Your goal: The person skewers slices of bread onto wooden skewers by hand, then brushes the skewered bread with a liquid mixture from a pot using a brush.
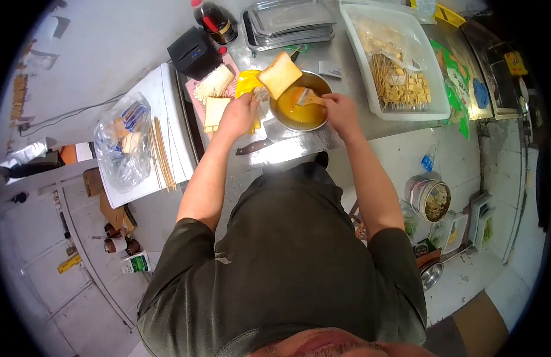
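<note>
Head view: bread slice (279, 75) is held up by pot (314, 80), seemingly by left hand (242, 116); fingers look bent, but grip on bread cannot be told. Wood brush (301, 96) is held tight in right hand (341, 113), low over yellow liquid (299, 115). Done, it seems: slice lifted, brush brought to pot. Not done: slice not touched by brush. If slice is wet cannot be told. More bread (216, 111) is left lying beside pot, not picked up. Knife (254, 147) is left unheld on table (287, 152).

Tilted bread slice (279, 75) and brush (311, 99) over yellow liquid (298, 115) in pot (320, 81)
</note>
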Demonstrator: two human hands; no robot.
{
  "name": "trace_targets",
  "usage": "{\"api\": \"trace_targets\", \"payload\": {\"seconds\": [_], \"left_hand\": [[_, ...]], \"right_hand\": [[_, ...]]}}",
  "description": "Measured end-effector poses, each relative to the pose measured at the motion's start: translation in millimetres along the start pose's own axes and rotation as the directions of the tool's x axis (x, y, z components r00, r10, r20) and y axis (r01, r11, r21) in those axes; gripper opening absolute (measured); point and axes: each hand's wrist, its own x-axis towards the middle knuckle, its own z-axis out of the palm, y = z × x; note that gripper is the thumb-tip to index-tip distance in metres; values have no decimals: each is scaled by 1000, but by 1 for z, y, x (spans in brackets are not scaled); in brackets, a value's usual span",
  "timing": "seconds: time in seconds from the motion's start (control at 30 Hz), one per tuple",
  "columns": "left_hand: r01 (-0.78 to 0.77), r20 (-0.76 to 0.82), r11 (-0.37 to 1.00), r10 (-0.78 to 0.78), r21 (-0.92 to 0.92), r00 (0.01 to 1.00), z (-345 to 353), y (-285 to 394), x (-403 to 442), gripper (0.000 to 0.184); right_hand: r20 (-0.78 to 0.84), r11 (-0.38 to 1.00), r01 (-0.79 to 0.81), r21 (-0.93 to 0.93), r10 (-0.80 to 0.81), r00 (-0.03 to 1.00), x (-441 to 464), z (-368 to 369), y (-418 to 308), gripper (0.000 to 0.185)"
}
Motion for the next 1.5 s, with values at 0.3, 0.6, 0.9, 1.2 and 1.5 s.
{"api": "trace_targets", "payload": {"seconds": [0.3,0.6,0.9,1.2,1.5], "left_hand": [[-57,64,998,56,23,996,21,24,2,29],[-51,60,998,50,21,997,19,37,2,27],[-73,59,996,71,41,996,17,42,1,28],[-67,52,997,66,27,997,17,36,-3,28],[-46,-47,999,45,-28,998,1,4,-2,27]], "right_hand": [[-78,645,-62,762,186,979,-66,1,-30,22],[-139,648,-76,758,274,952,-75,12,-23,21],[-131,680,-82,729,256,958,-69,23,-31,22],[-58,660,-106,743,222,973,-58,10,-46,23],[-21,970,53,-238,-60,998,-25,-12,-11,23]]}}
